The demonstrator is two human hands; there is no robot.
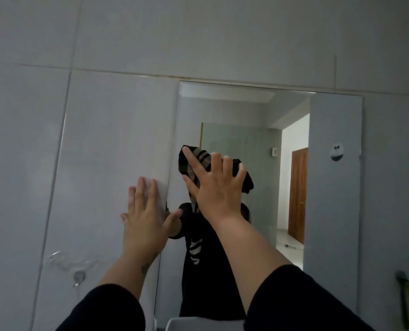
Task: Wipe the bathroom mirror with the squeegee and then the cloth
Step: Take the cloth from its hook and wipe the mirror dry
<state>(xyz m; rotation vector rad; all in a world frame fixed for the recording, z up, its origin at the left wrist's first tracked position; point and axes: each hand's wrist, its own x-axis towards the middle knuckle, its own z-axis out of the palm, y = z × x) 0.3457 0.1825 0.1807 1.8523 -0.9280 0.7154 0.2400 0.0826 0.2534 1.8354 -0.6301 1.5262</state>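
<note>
We see two hands and one cloth. Our right hand (214, 185) is spread flat, fingers splayed, pressing the cloth (199, 161) against the mirror (246, 144). The cloth is dark with pale plaid stripes, bunched under the palm near the mirror's left edge. Our left hand (146, 216) lies open on the glass, fingers together, thumb out. Both arms reach upward in black sleeves.

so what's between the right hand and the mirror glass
In the head view, a dark striped cloth lies between the right hand and the mirror, pressed flat under the spread fingers.
</note>
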